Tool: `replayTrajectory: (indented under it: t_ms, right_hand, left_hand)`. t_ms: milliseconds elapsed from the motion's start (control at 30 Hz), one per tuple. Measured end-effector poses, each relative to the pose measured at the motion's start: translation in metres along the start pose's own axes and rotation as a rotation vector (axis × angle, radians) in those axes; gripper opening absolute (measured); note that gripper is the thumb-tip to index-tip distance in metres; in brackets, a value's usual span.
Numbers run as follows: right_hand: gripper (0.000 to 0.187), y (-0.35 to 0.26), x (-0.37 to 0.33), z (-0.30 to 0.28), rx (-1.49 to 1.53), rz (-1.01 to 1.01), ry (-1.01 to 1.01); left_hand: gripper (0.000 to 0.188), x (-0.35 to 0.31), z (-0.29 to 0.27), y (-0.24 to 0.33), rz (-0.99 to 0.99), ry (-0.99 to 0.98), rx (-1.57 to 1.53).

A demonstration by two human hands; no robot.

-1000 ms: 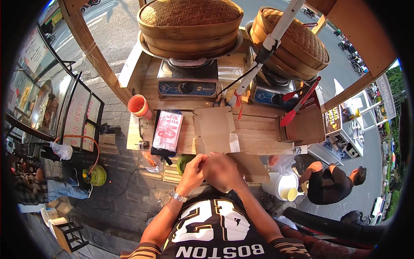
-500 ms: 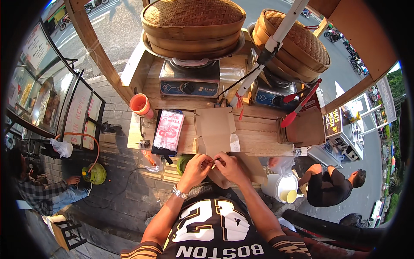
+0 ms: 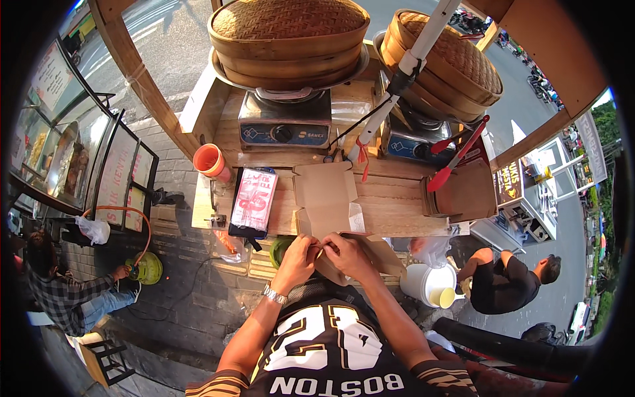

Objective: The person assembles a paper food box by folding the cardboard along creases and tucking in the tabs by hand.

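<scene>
A brown cardboard box (image 3: 325, 192), partly unfolded, lies across the near edge of the wooden counter. Its far panel rests on the wood, while its near part hangs over the edge in front of my body. My left hand (image 3: 301, 259) pinches the near left side of the cardboard, fingers pressed together. Close beside it, my right hand (image 3: 348, 258) pinches the same part with thumb and fingers. The fingertips of both hands almost meet. Exactly which flap or corner they grip is hidden behind the fingers.
Bamboo steamers (image 3: 289, 40) sit on a gas stove (image 3: 284, 119), with another steamer (image 3: 442, 63) at right. Red-tipped tongs (image 3: 458, 155) lean over a stack of boxes (image 3: 456, 195). An orange cup (image 3: 210, 162) and plastic-wrapped pack (image 3: 253, 200) stand left. A person (image 3: 516, 278) crouches right.
The view has shifted slightly, so the counter sits a little further left. Both hands stay pinched at the box's near edge, with only small finger movement.
</scene>
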State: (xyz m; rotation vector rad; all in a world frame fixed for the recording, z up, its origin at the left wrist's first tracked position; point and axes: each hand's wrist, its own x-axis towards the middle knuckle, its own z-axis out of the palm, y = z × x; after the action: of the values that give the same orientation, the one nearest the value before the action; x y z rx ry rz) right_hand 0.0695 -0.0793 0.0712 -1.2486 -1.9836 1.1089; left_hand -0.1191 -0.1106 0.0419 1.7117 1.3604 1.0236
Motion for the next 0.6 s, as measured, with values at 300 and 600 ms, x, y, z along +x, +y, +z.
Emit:
replayTrajectory:
  t_ms: [300, 600]
  right_hand:
    - [0.013, 0.005, -0.002, 0.001, -0.031, -0.067, -0.042]
    - [0.014, 0.013, 0.001, 0.002, -0.068, -0.107, -0.049]
  left_hand:
    - [0.020, 0.001, 0.004, -0.007, 0.028, -0.060, -0.036]
    - [0.017, 0.004, 0.000, -0.008, 0.027, -0.132, -0.006]
